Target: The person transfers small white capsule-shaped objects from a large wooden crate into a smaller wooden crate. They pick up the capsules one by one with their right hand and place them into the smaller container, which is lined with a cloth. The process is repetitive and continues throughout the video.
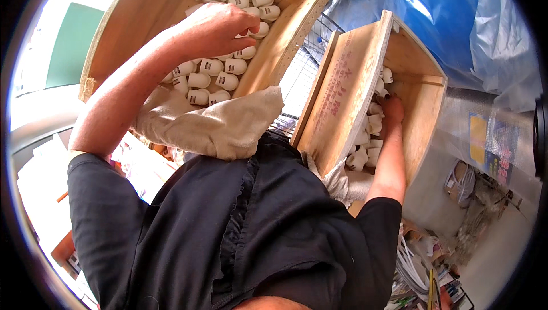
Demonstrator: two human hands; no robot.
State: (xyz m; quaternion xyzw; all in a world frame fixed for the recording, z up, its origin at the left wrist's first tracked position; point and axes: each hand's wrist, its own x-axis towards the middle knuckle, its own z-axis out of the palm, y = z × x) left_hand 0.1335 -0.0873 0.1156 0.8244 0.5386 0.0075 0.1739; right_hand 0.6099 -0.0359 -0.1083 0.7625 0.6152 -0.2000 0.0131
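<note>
My left hand (221, 27) is over the left wooden box (145, 10), above several white round-ended plastic-looking pieces (212, 67) with small dark printed marks. Its fingers curl inward with the thumb below them, and whatever they grip is hidden. Deep inside the right wooden box (346, 90), my right hand (391, 109) reaches among a heap of similar white pieces (374, 124). Those fingers bend down against the pieces, their tips partly out of sight, so I cannot make out what is between them.
A beige cloth (208, 122) drapes over the left box's near edge, and another cloth (342, 181) covers the right box's near end. Wire mesh (308, 45) shows between the boxes. Blue plastic sheeting (425, 7) hangs at the far right. Coiled cable (460, 180) and clutter lie at lower right.
</note>
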